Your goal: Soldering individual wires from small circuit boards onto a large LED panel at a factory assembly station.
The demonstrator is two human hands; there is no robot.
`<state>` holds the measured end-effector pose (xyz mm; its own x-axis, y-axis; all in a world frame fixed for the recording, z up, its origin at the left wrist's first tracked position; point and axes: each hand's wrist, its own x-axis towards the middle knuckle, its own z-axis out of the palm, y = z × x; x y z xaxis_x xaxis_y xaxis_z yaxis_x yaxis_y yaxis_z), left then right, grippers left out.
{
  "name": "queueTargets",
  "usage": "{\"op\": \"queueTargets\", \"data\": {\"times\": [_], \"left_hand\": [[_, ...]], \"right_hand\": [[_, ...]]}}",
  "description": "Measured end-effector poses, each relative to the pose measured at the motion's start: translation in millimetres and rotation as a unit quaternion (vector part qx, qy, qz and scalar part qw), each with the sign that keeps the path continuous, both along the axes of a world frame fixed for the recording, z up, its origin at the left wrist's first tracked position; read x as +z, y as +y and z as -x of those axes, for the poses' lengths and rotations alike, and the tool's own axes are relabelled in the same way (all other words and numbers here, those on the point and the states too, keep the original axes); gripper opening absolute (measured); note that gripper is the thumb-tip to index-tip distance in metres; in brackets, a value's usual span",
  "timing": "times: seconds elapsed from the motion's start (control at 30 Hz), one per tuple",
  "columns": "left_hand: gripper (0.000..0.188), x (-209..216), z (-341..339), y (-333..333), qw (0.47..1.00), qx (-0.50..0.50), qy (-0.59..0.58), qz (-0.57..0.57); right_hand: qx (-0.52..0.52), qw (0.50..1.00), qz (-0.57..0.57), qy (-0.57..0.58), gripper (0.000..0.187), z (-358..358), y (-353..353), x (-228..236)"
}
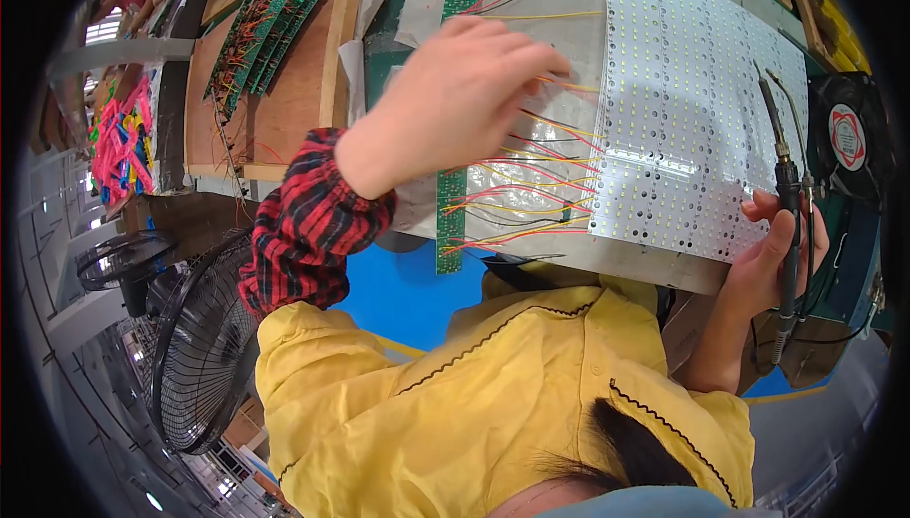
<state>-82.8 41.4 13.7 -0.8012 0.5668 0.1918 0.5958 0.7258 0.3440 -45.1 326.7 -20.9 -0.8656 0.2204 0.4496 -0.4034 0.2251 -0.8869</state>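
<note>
My left hand [445,106] reaches over a long green circuit board strip [450,219], its fingers closed on a thin orange-yellow wire [573,87]; the fingertips are partly hidden. Several red, yellow and black wires [531,179] run from the strip toward the left edge of a white LED panel [697,110]. At the panel's right side, my right hand [763,257] grips a black soldering iron [788,191], held nearly upright with its metal tip pointing up over the panel. A thin tube runs alongside the iron.
On the left, a wooden tray [294,120] bears stacked green circuit boards [270,39] with wires. Beyond it lie pink, blue and yellow pieces [123,144]. A small black box fan [846,134] stands at the right. Two black fans [204,347] are at the lower left.
</note>
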Motion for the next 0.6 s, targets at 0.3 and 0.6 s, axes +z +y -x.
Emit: {"op": "queueTargets", "data": {"times": [0.3,0.6], "left_hand": [[0.012,-24,-11,25,0.978,0.051,-0.076,-0.187],[0.008,-30,-9,34,0.936,0.125,-0.226,-0.237]], "right_hand": [[0.025,1.000,-0.009,0.016,0.028,-2,7,-2],[0.106,0.974,0.098,-0.172,0.015,-7,-14,11]]}}
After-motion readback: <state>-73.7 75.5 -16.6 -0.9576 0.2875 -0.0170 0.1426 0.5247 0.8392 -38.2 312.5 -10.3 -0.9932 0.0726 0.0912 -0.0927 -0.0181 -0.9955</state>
